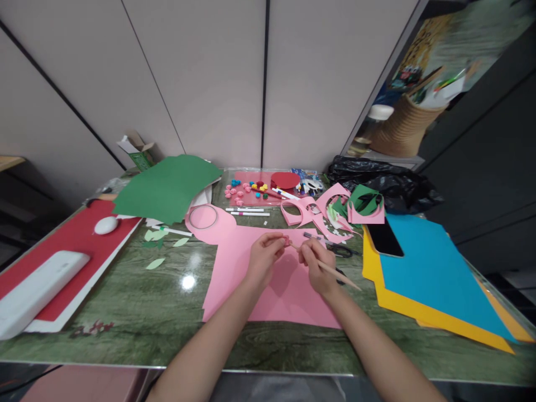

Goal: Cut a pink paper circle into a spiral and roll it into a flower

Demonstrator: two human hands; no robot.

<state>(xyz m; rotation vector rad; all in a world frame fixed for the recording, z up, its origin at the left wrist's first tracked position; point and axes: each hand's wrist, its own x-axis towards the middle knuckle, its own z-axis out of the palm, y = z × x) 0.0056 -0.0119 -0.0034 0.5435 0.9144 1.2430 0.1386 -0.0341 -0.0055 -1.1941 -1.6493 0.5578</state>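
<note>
While the left hand [266, 255] pinches a small pink piece [287, 240] over the big pink sheet [229, 273], the right hand [319, 263] holds a wooden stick [335, 272]. It slants up and left, its tip right by the piece; touching, I can't tell.

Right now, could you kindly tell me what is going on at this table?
A person's left hand pinches a small reddish-pink piece, while the right hand holds a pale, pointed stick, its far end at that piece. Both hands are above a large pink sheet. Pink paper scraps lie beyond the right hand, leaf-shaped cutouts to the left, and a blue sheet to the right.
</note>
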